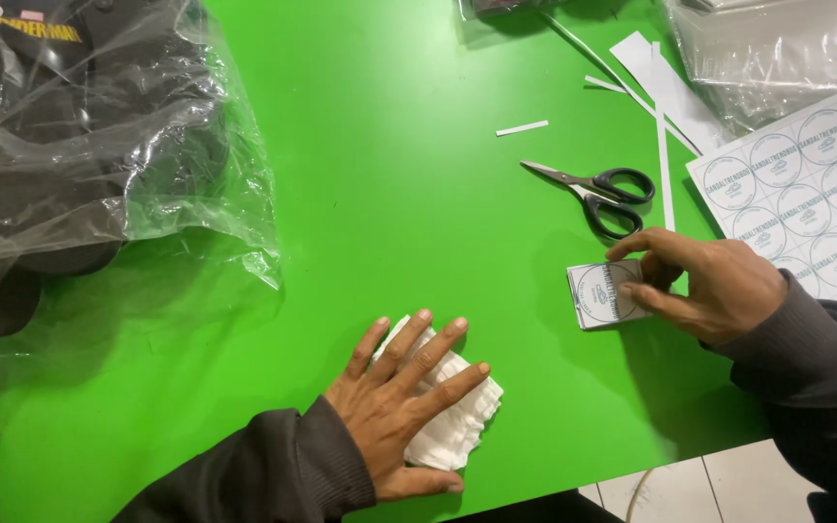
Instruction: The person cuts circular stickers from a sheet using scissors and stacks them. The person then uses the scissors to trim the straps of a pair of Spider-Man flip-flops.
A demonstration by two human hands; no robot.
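My left hand (394, 407) lies flat, fingers spread, pressing on a folded white cloth piece (457, 416) with a gathered edge, near the front of the green table (389, 194). To the right, my right hand (714, 286) pinches a small stack of square white stickers (601, 293) printed with a round emblem, resting on the table. Both arms wear dark ribbed sleeves.
Black-handled scissors (601, 191) lie shut just beyond the right hand. A sheet of round stickers (806, 184) sits at the right edge, with white paper strips (666, 92) behind. A clear plastic bag of dark garments (79, 145) fills the left; another clear bag (787, 48) sits back right.
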